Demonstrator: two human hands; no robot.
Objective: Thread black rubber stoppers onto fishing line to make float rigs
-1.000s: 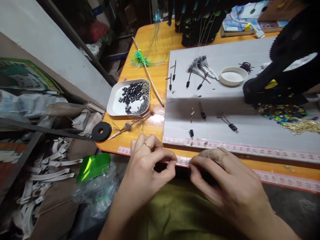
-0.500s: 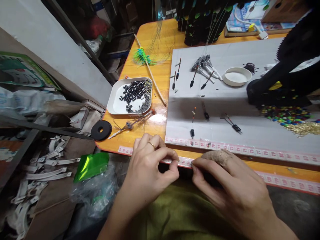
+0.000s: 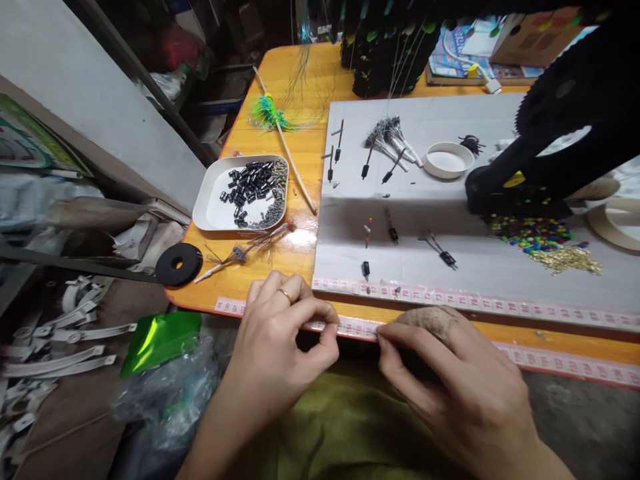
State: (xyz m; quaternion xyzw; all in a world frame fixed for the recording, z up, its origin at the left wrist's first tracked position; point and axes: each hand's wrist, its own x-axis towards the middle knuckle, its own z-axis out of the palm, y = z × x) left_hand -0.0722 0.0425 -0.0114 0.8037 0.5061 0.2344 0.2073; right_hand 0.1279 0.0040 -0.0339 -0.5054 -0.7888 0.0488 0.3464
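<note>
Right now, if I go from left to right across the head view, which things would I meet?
White strips → black ring → left hand → right hand → gold beads. The lower pink tape appears on both sides of each hand, so I leave it out.

Tape (image 3: 357, 327) on table edge (image 3: 575, 337), board (image 3: 345, 240) behind it, tray (image 3: 213, 208) left of board

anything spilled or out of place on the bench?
Possibly: colored beads and gold pieces lie loose on the grey board, unlike the black pieces in the white tray. The black disc also seems to overhang the table.
</note>
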